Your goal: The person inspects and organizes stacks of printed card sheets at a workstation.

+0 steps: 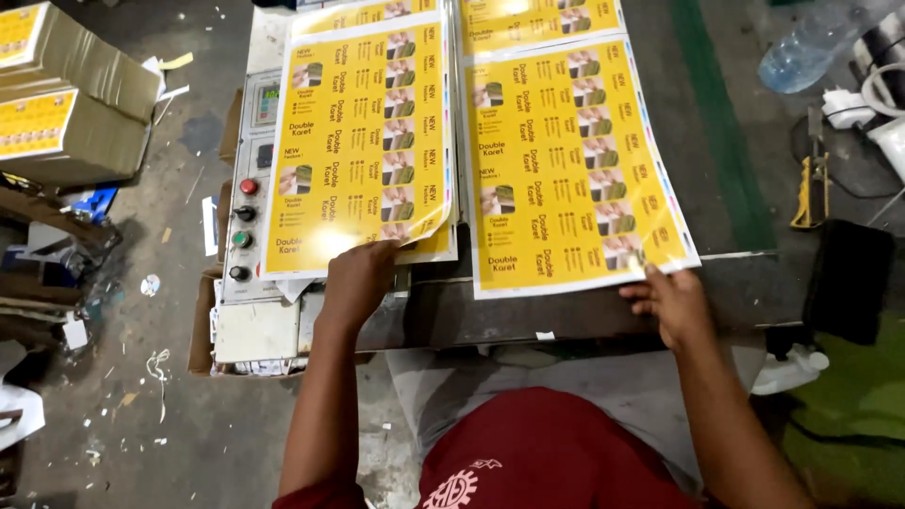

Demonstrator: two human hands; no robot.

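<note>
Two stacks of glossy yellow printed sheets lay side by side on the worktop [735, 283], near its front edge. Left hand [356, 281] rested flat on the bottom edge of the left stack [363, 141], fingers spread loosely, pressing rather than gripping. Right hand [671, 303] touched the bottom right corner of the right stack [566, 160], fingers [641, 292] narrow and curled at the sheet edge; whether a sheet was pinched could not be told. Sheets judged thin, light, floppy and slick, prone to sliding and creasing; best taken at a corner or along the near edge. Control panel with coloured buttons [245, 226] sat at the worktop's left edge.
</note>
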